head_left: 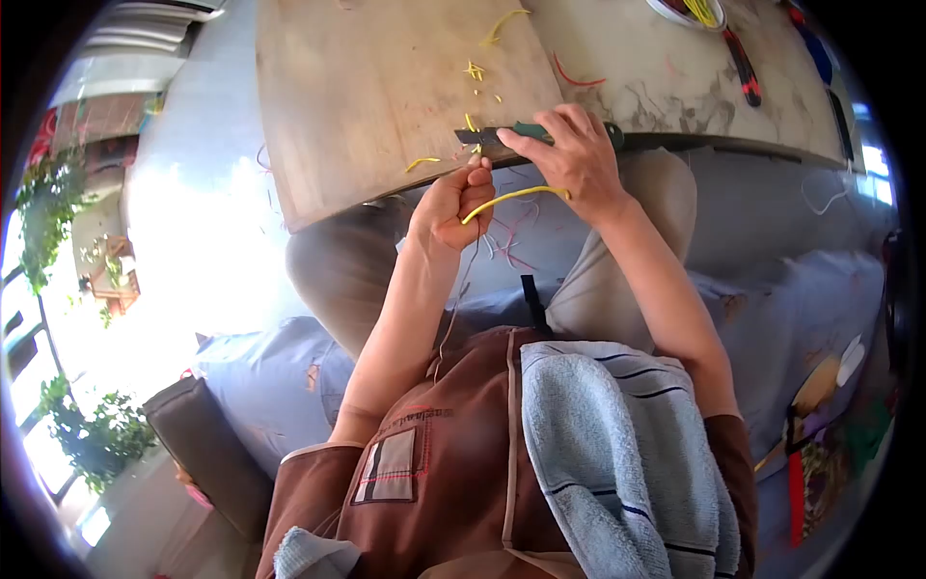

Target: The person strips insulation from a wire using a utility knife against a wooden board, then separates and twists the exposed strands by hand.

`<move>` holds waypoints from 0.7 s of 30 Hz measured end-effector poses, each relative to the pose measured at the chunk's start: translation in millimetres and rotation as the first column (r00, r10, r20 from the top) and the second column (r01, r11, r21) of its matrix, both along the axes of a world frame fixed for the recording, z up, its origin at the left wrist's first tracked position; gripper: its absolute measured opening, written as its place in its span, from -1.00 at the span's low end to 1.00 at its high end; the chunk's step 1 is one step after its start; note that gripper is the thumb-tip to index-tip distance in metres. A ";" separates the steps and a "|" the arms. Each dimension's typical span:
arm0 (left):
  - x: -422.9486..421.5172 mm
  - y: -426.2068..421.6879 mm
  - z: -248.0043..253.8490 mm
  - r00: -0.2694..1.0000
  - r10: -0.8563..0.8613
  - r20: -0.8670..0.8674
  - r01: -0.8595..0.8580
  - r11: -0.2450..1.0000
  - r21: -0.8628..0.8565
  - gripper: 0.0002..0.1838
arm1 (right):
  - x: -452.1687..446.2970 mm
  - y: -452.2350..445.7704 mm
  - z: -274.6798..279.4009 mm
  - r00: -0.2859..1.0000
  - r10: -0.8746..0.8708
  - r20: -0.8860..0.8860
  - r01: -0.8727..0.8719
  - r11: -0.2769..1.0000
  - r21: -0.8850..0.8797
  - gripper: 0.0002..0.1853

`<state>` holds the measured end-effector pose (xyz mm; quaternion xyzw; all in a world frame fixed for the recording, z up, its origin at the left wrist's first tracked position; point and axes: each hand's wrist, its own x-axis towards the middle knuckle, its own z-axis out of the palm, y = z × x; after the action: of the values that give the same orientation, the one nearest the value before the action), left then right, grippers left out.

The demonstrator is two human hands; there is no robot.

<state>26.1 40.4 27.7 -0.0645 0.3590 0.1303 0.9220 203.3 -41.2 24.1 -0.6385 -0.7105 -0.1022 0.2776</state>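
Observation:
My left hand (455, 205) is closed at the near edge of the wooden board, its thumb and fingertip pinching a yellow wire. A length of that yellow wire (516, 197) curves out of the fist toward my right wrist, and its tip pokes up past the blade. A thin dark strand (460, 289) hangs from the same fist toward my lap. My right hand (579, 159) grips a utility knife (535, 130) with a green handle. Its dark blade lies across the wire just beyond my left fingertips; whether it cuts in cannot be told.
Yellow scraps (474, 70) and a red wire piece (579, 77) lie on the table (666, 87) and wooden board (367, 87). A red-and-black tool (743, 68) lies beside a bowl (661, 8) of wires. Wire offcuts litter the floor. A light-blue towel (617, 434) hangs over my apron.

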 end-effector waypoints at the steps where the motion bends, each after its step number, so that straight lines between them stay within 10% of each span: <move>1: 1.3 -0.8 1.2 1.000 -0.002 -0.015 0.002 1.000 -0.005 -0.89 | -0.2 0.9 -2.8 1.000 -0.004 0.002 0.003 1.000 0.020 -0.62; 13: 1.3 2.6 3.5 0.998 0.057 -0.010 -0.057 0.970 -0.237 -0.84 | 4.2 38.2 -10.5 0.995 -0.092 -0.045 0.094 0.995 0.035 -0.69; 21: -3.0 0.0 -2.8 0.997 0.005 0.081 0.003 0.995 -0.102 -0.83 | 6.2 3.3 8.8 0.993 -0.068 -0.096 0.061 0.995 -0.075 -0.67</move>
<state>23.1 40.4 24.9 -0.1172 0.3272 0.1096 0.9312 209.5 -37.9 32.9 -0.6751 -0.6781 -0.0538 0.2856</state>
